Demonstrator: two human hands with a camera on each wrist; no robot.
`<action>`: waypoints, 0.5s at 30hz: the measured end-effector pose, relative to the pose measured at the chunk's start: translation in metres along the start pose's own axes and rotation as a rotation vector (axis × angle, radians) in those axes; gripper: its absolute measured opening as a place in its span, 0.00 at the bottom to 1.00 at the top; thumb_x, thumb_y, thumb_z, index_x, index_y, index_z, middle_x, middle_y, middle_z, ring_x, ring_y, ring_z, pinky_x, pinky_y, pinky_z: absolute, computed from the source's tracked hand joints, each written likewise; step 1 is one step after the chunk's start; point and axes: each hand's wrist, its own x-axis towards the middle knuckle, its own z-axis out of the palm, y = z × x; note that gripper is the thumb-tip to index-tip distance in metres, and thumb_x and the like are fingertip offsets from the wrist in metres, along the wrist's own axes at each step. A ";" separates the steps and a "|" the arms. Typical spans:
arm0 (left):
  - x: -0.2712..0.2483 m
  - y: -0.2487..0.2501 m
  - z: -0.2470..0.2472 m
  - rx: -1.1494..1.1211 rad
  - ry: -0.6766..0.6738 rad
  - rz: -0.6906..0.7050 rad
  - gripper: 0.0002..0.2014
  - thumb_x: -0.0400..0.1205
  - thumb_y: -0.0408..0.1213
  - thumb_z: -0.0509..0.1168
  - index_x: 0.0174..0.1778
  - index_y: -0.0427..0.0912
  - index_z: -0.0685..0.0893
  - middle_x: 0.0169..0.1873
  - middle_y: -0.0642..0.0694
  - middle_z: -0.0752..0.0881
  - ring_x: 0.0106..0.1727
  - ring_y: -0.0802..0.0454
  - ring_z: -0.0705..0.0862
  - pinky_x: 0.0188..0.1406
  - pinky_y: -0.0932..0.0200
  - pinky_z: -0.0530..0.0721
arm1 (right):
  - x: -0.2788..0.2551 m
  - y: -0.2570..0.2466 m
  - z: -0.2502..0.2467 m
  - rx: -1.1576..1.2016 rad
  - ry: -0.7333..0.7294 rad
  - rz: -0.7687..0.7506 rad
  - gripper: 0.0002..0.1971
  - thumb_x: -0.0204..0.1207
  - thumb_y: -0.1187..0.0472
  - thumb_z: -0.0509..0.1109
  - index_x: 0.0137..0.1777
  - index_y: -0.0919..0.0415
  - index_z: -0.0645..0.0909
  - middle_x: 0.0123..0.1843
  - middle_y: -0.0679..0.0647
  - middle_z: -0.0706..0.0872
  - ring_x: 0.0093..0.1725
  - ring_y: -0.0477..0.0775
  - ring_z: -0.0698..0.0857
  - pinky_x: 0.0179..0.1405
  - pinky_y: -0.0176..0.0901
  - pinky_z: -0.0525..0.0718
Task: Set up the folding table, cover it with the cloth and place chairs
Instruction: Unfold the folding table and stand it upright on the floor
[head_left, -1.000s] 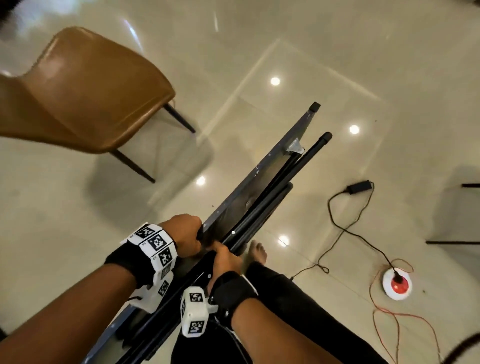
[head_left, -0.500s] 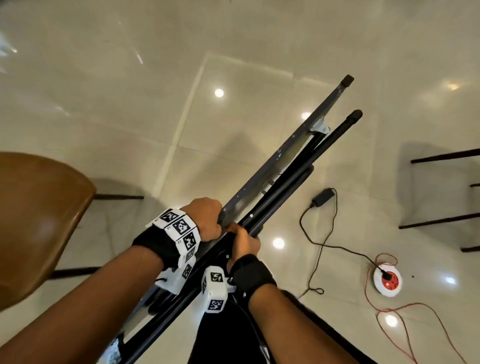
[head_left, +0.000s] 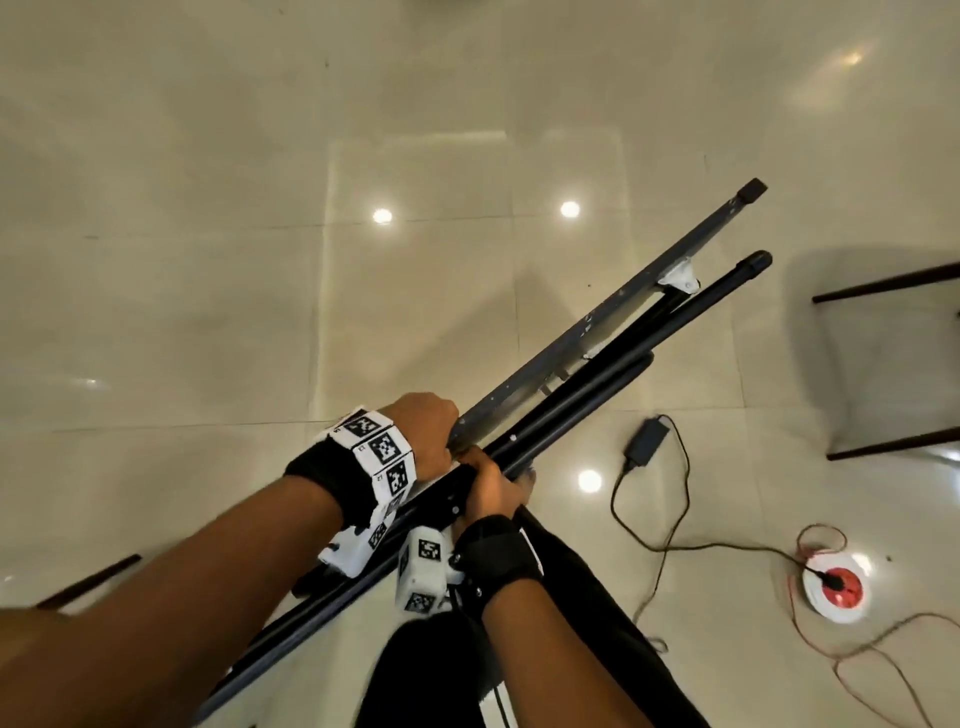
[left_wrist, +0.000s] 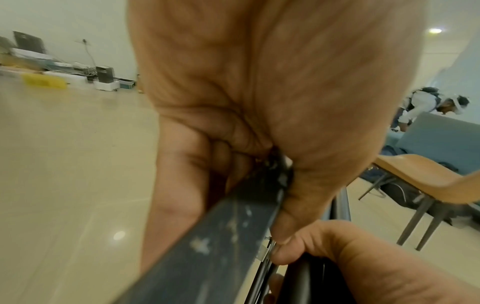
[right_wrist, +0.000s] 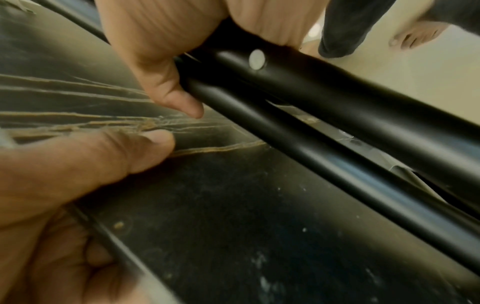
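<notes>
With the left hand (head_left: 428, 431) gripping the tabletop (head_left: 587, 332) edge and the right hand (head_left: 491, 491) clenched round the legs (head_left: 623, 364), swing those legs away toward 4 o'clock, steadily.

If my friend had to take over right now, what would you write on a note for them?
Left hand grips the edge of the folded table's grey top.
Right hand grips a black leg tube.
The folding table is carried edge-up above the tiled floor, its legs folded against the top.
One brown chair stands nearby; no cloth in view.
Mind the cable and the red and white socket reel on the floor.
Left: unfold the legs, stand the table, spread the cloth, place chairs.
</notes>
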 end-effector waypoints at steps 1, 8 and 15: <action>0.052 0.007 -0.026 0.053 -0.049 0.046 0.06 0.80 0.38 0.67 0.47 0.41 0.78 0.45 0.39 0.83 0.53 0.38 0.86 0.40 0.56 0.75 | 0.040 -0.023 0.011 0.045 0.047 0.025 0.12 0.70 0.82 0.71 0.41 0.66 0.80 0.36 0.59 0.83 0.28 0.54 0.82 0.24 0.39 0.82; 0.110 -0.017 -0.067 0.209 -0.071 0.097 0.06 0.80 0.39 0.67 0.44 0.44 0.76 0.37 0.47 0.76 0.42 0.43 0.82 0.39 0.57 0.74 | 0.075 -0.035 0.074 0.237 0.131 0.106 0.25 0.67 0.81 0.73 0.67 0.79 0.79 0.46 0.63 0.87 0.26 0.50 0.84 0.20 0.35 0.81; 0.175 -0.044 -0.093 0.311 -0.091 0.185 0.06 0.79 0.39 0.68 0.44 0.46 0.76 0.34 0.49 0.75 0.40 0.45 0.79 0.40 0.57 0.78 | 0.112 -0.028 0.132 0.462 0.215 0.103 0.28 0.64 0.81 0.73 0.68 0.76 0.80 0.49 0.67 0.90 0.35 0.63 0.89 0.31 0.45 0.87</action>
